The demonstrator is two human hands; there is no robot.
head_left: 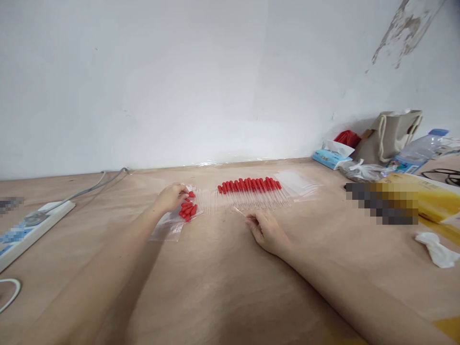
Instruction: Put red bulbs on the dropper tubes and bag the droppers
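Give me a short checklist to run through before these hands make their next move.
1. Bare right hand holds a thin, clear, straight tube: ok.
2. Its visible end is bare: ok.
3. Bare left hand is at the loose, red, teardrop-shaped bulbs: ok.
4. Left hand grips a bulb: cannot tell.
5. Red-topped clear tubes lie in a row: ok.
6. Every tube red-topped: not ok; bare clear tubes lie left of those.
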